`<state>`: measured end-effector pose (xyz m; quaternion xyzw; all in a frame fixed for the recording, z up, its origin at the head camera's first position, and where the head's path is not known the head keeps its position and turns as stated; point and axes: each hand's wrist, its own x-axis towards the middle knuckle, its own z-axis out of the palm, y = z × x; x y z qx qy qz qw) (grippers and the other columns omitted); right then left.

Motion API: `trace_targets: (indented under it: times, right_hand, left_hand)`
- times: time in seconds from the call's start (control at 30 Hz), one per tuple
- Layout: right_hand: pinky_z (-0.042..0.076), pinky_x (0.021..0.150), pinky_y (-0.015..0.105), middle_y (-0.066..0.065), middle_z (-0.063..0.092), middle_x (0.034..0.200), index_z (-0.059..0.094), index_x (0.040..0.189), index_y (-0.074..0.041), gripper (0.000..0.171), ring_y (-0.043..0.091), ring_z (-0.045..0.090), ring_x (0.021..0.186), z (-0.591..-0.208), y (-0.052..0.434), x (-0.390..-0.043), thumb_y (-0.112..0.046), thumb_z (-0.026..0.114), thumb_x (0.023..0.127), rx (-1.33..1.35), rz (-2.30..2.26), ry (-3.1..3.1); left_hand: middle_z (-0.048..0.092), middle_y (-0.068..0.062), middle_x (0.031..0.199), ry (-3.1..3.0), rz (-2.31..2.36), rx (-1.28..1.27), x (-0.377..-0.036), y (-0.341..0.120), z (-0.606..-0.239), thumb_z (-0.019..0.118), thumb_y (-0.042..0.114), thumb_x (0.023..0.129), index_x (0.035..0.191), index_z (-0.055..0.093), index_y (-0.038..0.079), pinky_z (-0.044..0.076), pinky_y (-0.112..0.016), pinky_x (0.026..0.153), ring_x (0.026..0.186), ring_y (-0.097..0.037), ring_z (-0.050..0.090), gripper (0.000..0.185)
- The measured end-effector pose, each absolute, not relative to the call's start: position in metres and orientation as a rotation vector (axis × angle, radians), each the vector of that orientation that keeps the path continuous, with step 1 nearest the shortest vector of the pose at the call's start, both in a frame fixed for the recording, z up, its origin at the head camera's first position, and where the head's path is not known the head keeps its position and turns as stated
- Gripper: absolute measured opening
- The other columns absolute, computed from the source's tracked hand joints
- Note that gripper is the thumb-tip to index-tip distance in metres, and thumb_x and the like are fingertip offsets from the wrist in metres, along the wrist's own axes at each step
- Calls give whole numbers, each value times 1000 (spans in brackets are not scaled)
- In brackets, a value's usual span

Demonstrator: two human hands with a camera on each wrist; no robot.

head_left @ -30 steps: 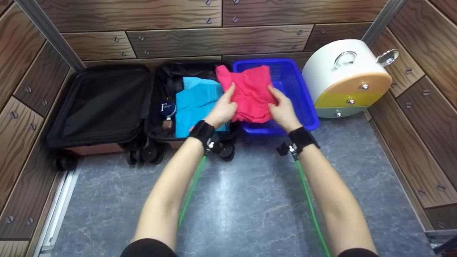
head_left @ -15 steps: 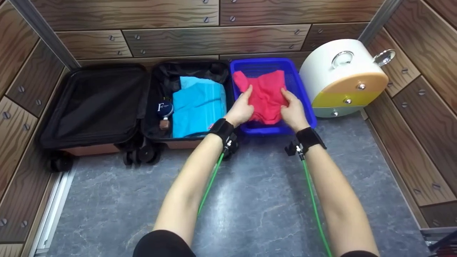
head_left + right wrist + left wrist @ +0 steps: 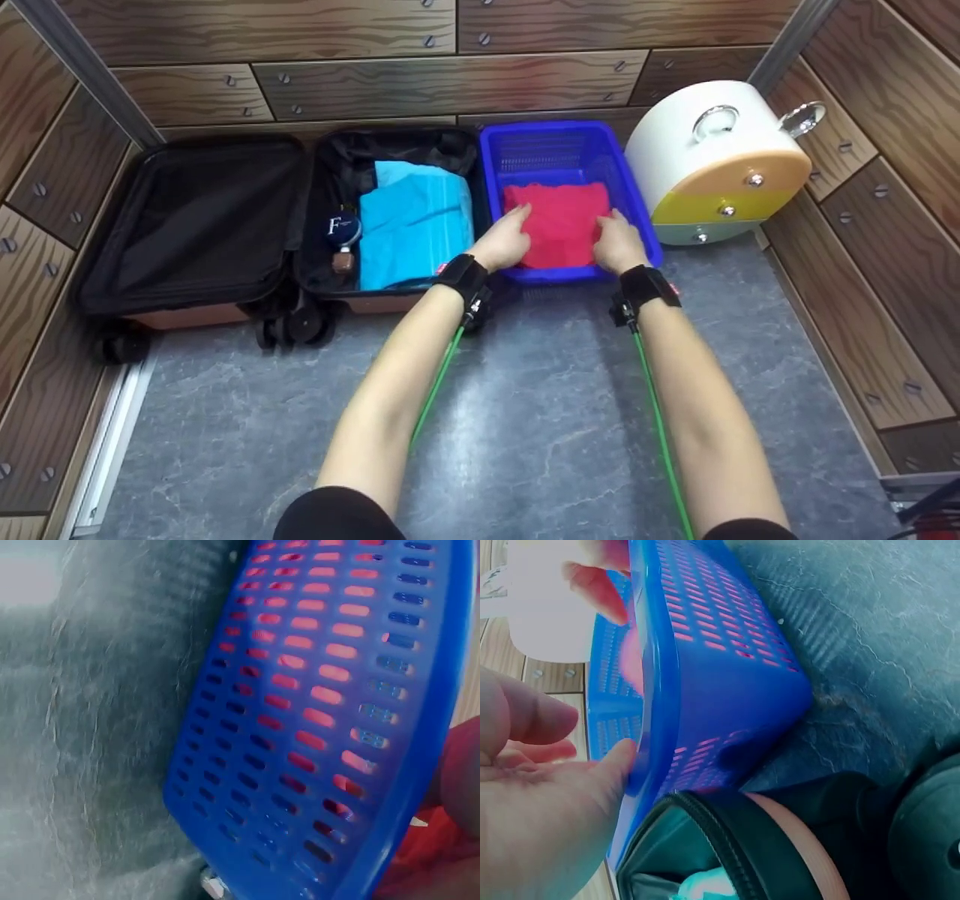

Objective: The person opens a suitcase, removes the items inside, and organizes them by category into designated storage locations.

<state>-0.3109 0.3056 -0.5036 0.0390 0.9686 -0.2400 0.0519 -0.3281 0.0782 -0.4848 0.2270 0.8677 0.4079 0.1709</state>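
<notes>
A red folded cloth garment (image 3: 562, 225) lies spread flat inside the blue plastic basket (image 3: 491, 161). My left hand (image 3: 504, 241) is over the basket's left front rim, fingertips at the cloth's left edge. In the left wrist view the left hand's thumb (image 3: 619, 761) and fingers are apart, with nothing visible between them. On the other side, my right hand (image 3: 620, 244) is at the cloth's right edge, just inside the rim. The right wrist view catches only a bit of its fingers (image 3: 461, 787) near red cloth, beyond the perforated basket wall.
Left of the basket lies an open suitcase (image 3: 225, 217) holding folded blue cloth (image 3: 416, 225), a round dark item marked "F" (image 3: 343, 227) and a small brown item (image 3: 343, 261). A white rounded drawer unit (image 3: 697, 142) stands right of the basket. Green cables run along both forearms.
The red garment moved right from over the suitcase edge, then went down into the basket, where it lies flatter. Both hands moved right and lowered with it, and their fingers have loosened.
</notes>
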Motion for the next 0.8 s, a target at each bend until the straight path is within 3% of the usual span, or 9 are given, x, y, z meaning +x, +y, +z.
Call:
trace_targets:
  times: [0.13, 0.27, 0.57, 0.8]
  right_hand:
    - [16, 122, 56, 34, 23, 160, 42, 150, 9, 57, 54, 21, 147, -500, 301, -312, 0, 41, 94, 140, -648, 2985]
    - [11, 123, 56, 32, 21, 162, 36, 154, 7, 64, 52, 15, 149, -501, 292, -314, 4, 43, 91, 120, -715, 2995]
    - [13, 125, 49, 29, 33, 159, 38, 153, 6, 64, 46, 21, 150, -496, 251, -320, 4, 47, 90, -36, -950, 3072]
    - [17, 124, 41, 22, 39, 159, 40, 154, 2, 58, 36, 29, 150, -488, 211, -317, 0, 50, 98, -198, -1137, 3074]
  left_hand:
    - [25, -17, 166, 2426, 1284, 647, -330, 71, -484, 38, -1, 101, 158, 25, -6, 16, -21, 121, 153, -24, 22, 58]
    - [27, -17, 165, 2388, 1410, 598, -332, 60, -484, 38, -3, 100, 158, 26, -5, 17, -21, 120, 153, -23, 23, 59]
    - [27, -19, 165, 2414, 1494, 498, -340, 19, -479, 38, 0, 102, 158, 25, -5, 19, -25, 121, 153, -26, 23, 58]
    - [21, -14, 168, 2425, 1440, 338, -343, -21, -475, 35, 10, 107, 161, 20, 0, 18, -32, 123, 154, -24, 18, 58]
